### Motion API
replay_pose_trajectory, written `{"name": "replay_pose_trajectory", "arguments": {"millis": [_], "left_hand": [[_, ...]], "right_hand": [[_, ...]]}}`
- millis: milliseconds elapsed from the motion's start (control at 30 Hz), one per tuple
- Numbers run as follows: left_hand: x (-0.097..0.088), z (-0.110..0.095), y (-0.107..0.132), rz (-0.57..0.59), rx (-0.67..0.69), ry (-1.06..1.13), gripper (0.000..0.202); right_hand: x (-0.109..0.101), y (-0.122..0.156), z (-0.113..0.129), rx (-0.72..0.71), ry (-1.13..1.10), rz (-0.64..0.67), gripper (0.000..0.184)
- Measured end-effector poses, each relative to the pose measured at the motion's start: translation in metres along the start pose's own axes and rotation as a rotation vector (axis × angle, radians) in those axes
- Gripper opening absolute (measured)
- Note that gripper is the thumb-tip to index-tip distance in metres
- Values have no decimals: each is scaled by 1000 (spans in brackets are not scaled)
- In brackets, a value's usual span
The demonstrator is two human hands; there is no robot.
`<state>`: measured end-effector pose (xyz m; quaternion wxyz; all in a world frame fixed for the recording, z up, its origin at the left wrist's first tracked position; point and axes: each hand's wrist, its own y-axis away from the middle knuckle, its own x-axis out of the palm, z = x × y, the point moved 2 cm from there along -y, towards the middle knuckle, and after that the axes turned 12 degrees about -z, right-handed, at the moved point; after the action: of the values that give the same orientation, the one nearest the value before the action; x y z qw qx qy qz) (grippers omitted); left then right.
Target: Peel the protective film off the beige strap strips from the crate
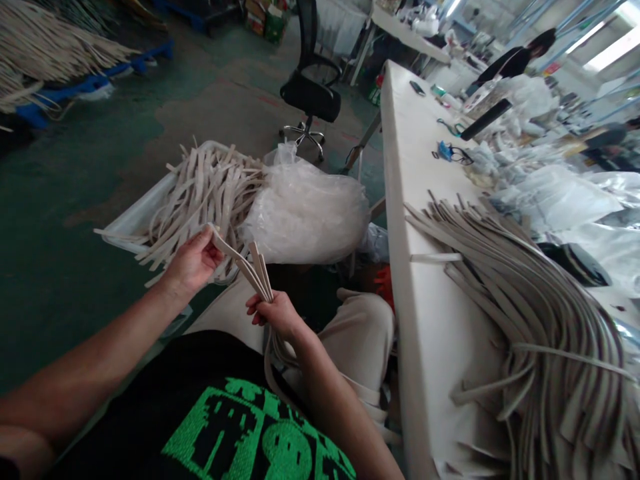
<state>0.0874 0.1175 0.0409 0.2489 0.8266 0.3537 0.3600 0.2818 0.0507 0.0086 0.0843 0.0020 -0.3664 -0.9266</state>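
Several flat beige strips [257,270] stand in a small bundle in my right hand [277,312], whose fingers are wrapped round them above my lap. My left hand [195,261] pinches the end of one strip that stretches across from this bundle. Below my right hand the strips' lower ends hang toward my lap. Just beyond my left hand, a white bin [135,217] is heaped with loose strips [207,183] of the same colour, some sticking out over its rim. A stuffed clear plastic bag [310,207] leans beside the bin.
Along my right runs a white table [407,300] with a large bundle of long strips [560,320]. Farther along it are a phone [417,88], scissors [453,127] and plastic bags [565,200]. A black office chair [313,100] stands ahead. Another person [510,63] is at the back right.
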Motion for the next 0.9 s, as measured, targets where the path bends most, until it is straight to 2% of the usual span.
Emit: {"name": "replay_pose_trajectory", "arguments": {"millis": [133, 233, 267, 367, 433, 500, 600, 733, 800, 900], "left_hand": [[-27, 30, -14, -15, -70, 23, 23], [-50, 51, -19, -66, -170, 8, 22], [-54, 54, -20, -70, -181, -4, 22], [-52, 44, -23, -62, -112, -19, 22], [-45, 30, -23, -65, -50, -10, 22], [-39, 17, -21, -54, -9, -12, 22], [-36, 7, -15, -33, 41, -36, 27], [-43, 4, -14, -38, 112, -47, 27], [-46, 5, -15, -37, 96, -74, 23], [-46, 7, -15, -33, -9, -125, 19]], "right_hand": [[0, -5, -9, 31, 52, 1, 19], [-1, -7, -13, -1, 38, -20, 6], [-3, -7, -12, -38, 19, -28, 12], [-10, -7, -7, -196, -28, -63, 44], [-14, -6, -2, -266, -7, -45, 53], [-15, -3, 3, -284, 37, 40, 54], [-10, 2, 4, -233, 92, 164, 56], [-3, 9, 1, -231, 103, 69, 59], [1, 14, 2, -271, 100, 77, 57], [4, 21, 7, -304, 32, 177, 55]]}}
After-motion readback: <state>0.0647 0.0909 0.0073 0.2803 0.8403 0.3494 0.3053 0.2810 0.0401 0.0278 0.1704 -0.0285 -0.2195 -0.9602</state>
